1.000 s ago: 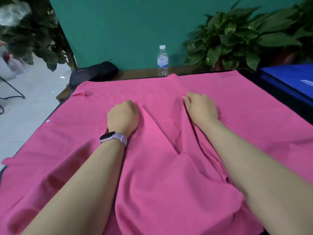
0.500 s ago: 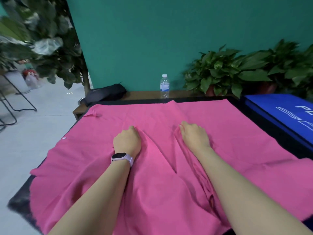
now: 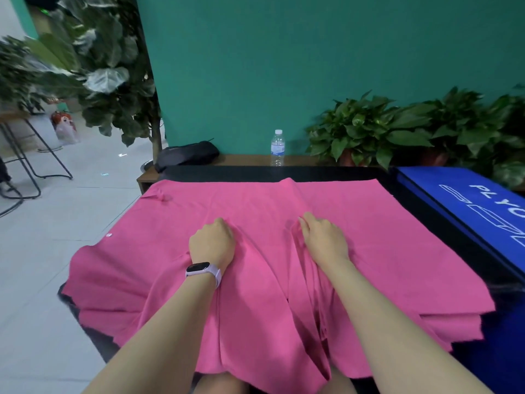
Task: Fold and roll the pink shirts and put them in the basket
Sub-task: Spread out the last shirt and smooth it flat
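We have a pink shirt spread over the black surface, its near edge hanging off toward our knees and more pink layers showing at its right edge. Our left hand sits on the cloth left of centre, fingers curled down and bunching the shirt beneath them; a watch with a pale band is on that wrist. Our right hand lies just right of centre, fingers curled over a raised ridge of fabric and pinching it. Between the two hands the shirt is gathered into long folds that run toward us. A small white button shows near the shirt's left edge.

Beyond the shirt, a water bottle stands upright on a wooden ledge against the green wall. A black bag lies to its left on the same ledge, and potted plants stand to its right. A blue mat with white lettering lies on the right, beside the shirt. A leafy tree stands at the far left, over the grey floor.
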